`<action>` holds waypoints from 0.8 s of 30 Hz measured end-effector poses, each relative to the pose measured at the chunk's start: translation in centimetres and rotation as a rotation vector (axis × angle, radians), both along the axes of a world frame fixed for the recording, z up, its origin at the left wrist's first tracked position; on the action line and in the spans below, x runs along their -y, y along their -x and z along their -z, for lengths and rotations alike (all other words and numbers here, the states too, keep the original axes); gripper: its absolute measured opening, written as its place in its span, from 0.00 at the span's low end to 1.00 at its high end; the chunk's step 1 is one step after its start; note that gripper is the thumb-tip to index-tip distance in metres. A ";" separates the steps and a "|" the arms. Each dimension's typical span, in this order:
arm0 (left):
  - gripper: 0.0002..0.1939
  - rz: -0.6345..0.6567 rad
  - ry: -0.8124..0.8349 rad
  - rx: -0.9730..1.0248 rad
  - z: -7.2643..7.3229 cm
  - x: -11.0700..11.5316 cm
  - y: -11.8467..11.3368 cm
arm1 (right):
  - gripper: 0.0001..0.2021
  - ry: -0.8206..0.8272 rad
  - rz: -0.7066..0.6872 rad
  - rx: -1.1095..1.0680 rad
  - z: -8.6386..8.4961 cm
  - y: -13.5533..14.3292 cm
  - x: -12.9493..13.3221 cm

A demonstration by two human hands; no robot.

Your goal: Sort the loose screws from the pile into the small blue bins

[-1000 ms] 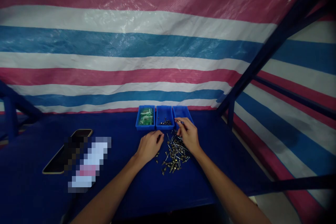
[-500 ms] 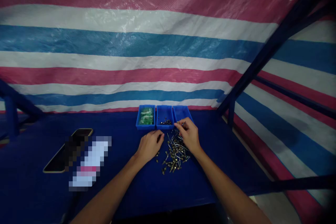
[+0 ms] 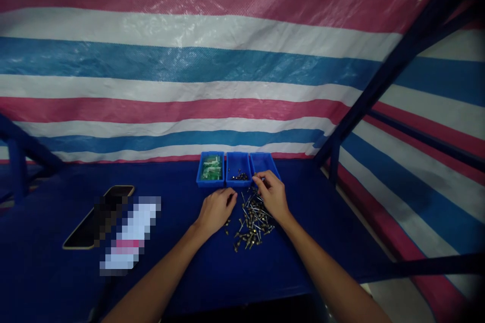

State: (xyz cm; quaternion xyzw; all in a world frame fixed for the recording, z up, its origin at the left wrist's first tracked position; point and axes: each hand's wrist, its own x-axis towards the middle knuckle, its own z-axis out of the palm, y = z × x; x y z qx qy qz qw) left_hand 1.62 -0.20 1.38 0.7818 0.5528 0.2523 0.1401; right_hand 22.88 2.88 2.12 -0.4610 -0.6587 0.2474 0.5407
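Note:
A loose pile of small metal screw-like pieces [image 3: 254,222] lies on the blue table between my hands. My left hand [image 3: 216,208] rests on the table left of the pile, its fingers curled together; whatever they may hold is hidden. At the pile's upper right, my right hand [image 3: 272,193] is pinched near the front of the right blue bin [image 3: 262,161], and what sits between the fingertips is too small to make out. The middle blue bin [image 3: 238,161] holds several small dark parts. Green and clear pieces fill the left blue bin [image 3: 210,167].
On the left of the blue table [image 3: 182,272] lie a phone [image 3: 81,227] and a blurred-out white item [image 3: 132,232]. Blue metal bars [image 3: 364,96] frame the right side. A striped plastic sheet [image 3: 170,106] hangs behind the table.

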 end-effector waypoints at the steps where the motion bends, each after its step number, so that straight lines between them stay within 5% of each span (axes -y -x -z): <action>1: 0.12 -0.001 -0.002 0.000 -0.1 0.0 0.0 | 0.12 -0.003 0.004 0.020 0.1 0.0 0.0; 19: 0.11 0.006 -0.014 -0.013 0.0 0.0 0.0 | 0.11 -0.100 0.105 0.263 0.1 -0.2 -0.1; 24: 0.08 0.138 0.014 0.045 -0.5 0.2 0.1 | 0.12 -0.094 0.106 0.295 0.3 -0.2 0.0</action>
